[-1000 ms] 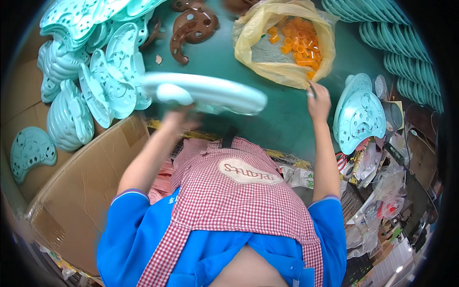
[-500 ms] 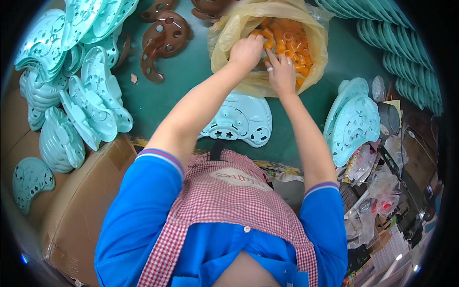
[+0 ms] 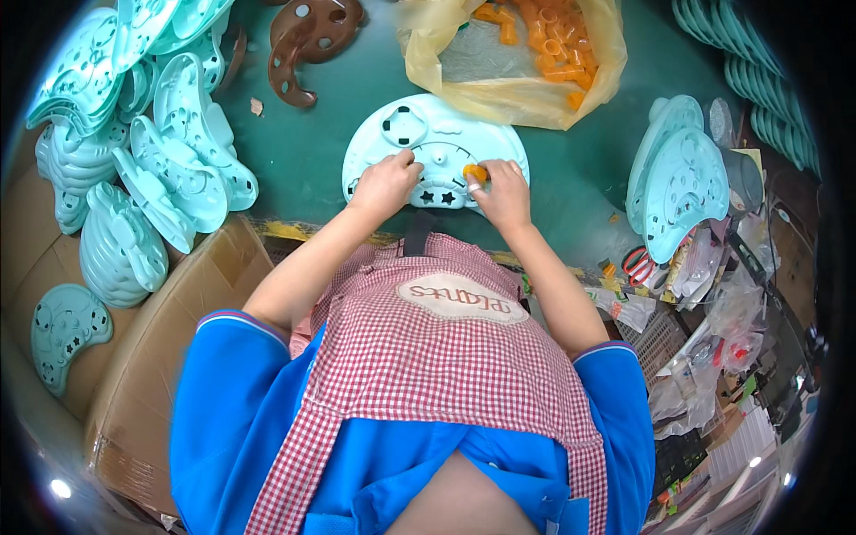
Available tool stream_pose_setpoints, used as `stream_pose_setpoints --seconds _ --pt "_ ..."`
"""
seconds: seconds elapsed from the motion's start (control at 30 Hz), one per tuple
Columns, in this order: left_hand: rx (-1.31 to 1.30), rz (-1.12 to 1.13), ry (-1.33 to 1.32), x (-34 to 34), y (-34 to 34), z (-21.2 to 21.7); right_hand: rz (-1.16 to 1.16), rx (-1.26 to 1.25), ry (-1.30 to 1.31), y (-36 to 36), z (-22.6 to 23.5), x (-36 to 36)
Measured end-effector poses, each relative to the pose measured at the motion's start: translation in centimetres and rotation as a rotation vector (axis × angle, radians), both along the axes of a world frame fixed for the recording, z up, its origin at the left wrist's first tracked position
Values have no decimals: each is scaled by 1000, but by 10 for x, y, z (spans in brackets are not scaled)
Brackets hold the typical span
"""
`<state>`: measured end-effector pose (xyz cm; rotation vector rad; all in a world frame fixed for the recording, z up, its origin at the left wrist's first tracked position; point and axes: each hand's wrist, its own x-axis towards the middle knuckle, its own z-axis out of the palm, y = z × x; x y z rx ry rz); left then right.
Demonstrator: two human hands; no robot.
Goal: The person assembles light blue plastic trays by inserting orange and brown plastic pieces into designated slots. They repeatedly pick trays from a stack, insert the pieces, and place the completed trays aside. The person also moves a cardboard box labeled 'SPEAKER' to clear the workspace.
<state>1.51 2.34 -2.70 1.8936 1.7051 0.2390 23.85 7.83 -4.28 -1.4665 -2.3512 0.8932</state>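
A light-teal plastic panel [image 3: 486,138] with a curved outline and cut-outs, two of them star-shaped, lies flat on the green table in front of me. Over its right part, my right hand [image 3: 504,198] pinches a small orange plastic piece [image 3: 475,172] against the surface. My left hand [image 3: 385,187] is closed above the panel's left part, fingertips tucked in; whatever it may hold is hidden. Just beyond the panel stands an open yellowish plastic bag [image 3: 499,109], with many loose orange pieces [image 3: 557,45] inside.
Piled teal panels [image 3: 192,116] fill the left side beside a cardboard box [image 3: 169,330]. Brown plastic parts [image 3: 308,36] lie at the far left. More teal panels [image 3: 682,187] lean at right, near red-handled scissors [image 3: 638,265] and plastic wrappers [image 3: 695,392].
Both hands have left the bag and come back toward me over the panel. An orange piece now shows in the right hand. The view has shifted, showing more of the panel.
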Motion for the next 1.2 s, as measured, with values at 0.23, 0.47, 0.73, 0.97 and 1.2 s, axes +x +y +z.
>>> stream_pose_setpoints --seconds 0.23,0.47,0.73,0.97,1.2 --pt "-16 147 -190 -5 -15 -13 228 28 -157 -6 1 -17" --pt "41 240 -156 1 -18 -12 234 -98 -248 41 12 -28" --pt "356 386 116 -54 21 6 34 261 -265 222 -45 -113" --pt "49 1049 109 -194 99 -26 154 296 -189 172 -30 -93" --pt "796 497 477 -170 40 10 342 -48 82 35 3 -36"
